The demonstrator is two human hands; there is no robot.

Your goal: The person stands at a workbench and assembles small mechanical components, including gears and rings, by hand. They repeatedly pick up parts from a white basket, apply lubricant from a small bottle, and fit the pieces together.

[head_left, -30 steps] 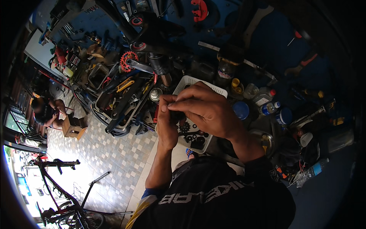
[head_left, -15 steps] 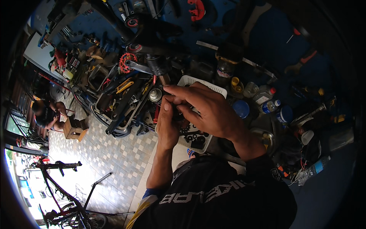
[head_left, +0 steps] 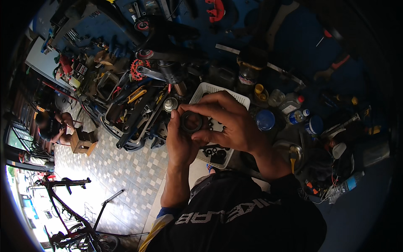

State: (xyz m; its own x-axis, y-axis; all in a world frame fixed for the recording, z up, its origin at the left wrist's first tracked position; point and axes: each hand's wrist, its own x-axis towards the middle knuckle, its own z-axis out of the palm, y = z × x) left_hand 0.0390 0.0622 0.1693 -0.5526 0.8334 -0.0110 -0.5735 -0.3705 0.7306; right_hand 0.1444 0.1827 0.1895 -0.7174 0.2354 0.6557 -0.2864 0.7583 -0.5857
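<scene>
Now black round ring (head_left: pixel 192 122) btwn left hand (head_left: pixel 181 140) & right hand (head_left: pixel 231 122).

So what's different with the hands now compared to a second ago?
Both hands have lifted slightly; the black ring, before mostly hidden by fingers, now shows face-on between the left hand and right hand. Both keep their hold on it. The white basket and the blue-lidded jar have not moved.

Daylight glares off the tiled floor (head_left: pixel 105 176) well below and left of the left hand (head_left: pixel 181 140), while everything above and right stays dim (the fisheye rim bends and blackens).
</scene>
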